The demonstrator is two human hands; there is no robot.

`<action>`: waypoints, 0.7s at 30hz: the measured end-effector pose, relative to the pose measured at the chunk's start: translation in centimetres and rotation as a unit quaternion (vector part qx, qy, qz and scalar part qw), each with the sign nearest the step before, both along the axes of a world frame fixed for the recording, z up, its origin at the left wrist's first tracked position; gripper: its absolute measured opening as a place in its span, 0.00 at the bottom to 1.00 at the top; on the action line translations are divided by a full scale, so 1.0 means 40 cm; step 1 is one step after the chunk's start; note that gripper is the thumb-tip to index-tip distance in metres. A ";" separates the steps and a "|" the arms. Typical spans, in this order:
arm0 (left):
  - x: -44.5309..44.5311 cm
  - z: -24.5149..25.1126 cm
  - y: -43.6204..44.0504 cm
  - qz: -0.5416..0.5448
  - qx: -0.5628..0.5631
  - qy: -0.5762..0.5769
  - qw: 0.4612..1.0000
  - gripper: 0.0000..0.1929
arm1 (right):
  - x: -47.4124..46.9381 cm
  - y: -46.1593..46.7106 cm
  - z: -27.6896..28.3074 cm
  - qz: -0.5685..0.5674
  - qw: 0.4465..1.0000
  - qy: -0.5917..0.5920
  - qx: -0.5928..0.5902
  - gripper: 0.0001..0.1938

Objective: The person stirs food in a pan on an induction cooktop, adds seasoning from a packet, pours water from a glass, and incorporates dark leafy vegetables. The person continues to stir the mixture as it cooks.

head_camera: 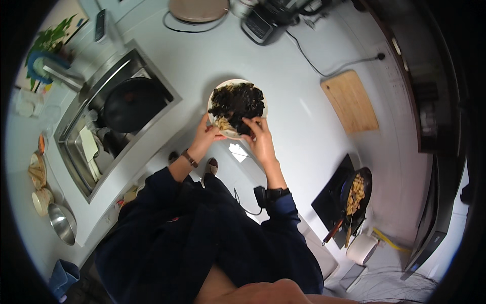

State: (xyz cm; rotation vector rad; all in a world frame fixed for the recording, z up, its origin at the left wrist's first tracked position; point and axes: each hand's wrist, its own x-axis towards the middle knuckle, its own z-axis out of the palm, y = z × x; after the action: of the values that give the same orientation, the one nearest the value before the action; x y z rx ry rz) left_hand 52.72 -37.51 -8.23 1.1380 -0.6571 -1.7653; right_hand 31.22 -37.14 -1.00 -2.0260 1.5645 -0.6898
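Both hands are at a round pale plate [266, 99] in front of me, near the counter edge. Dark, leafy pieces of food, perhaps wood ear mushrooms [237, 99], cover most of it, and some pale yellowish pieces [223, 122] show at its near left. My left hand [205, 135] grips the near left rim, thumb up along the side. My right hand [258, 135] has its fingertips on the dark food at the near right, with the thumb by the rim; whether a piece is pinched between them cannot be told.
A sink [114, 150] at left holds a black pan [131, 104]. At right, a wooden cutting board [351, 102] leans or lies near the wall. A frying pan of food [357, 193] sits on the black cooktop [325, 207]. A black appliance [258, 26] and its cord are farther back.
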 end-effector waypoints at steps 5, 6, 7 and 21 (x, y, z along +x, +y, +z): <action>-0.186 -0.049 -0.088 -0.062 0.017 -0.007 0.998 0.34 | -0.180 -0.061 -0.080 -0.115 0.993 0.000 0.022 0.25; -0.213 -0.061 -0.103 -0.069 0.022 -0.008 0.997 0.34 | -0.214 -0.073 -0.089 -0.128 0.991 -0.015 0.028 0.22; -0.232 -0.074 -0.117 -0.076 0.026 -0.009 0.997 0.34 | -0.242 -0.083 -0.093 -0.145 0.989 -0.034 0.025 0.21; -0.259 -0.133 -0.194 -0.118 0.075 -0.041 0.989 0.34 | -0.320 -0.341 -0.141 -0.162 0.984 -0.050 0.048 0.29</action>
State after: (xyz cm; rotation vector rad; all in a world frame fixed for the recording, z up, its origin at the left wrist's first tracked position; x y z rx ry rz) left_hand 42.38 -45.28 -13.57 1.2820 -0.7436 -2.0042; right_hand 18.44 -50.77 -6.63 -1.6580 1.8501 -0.8033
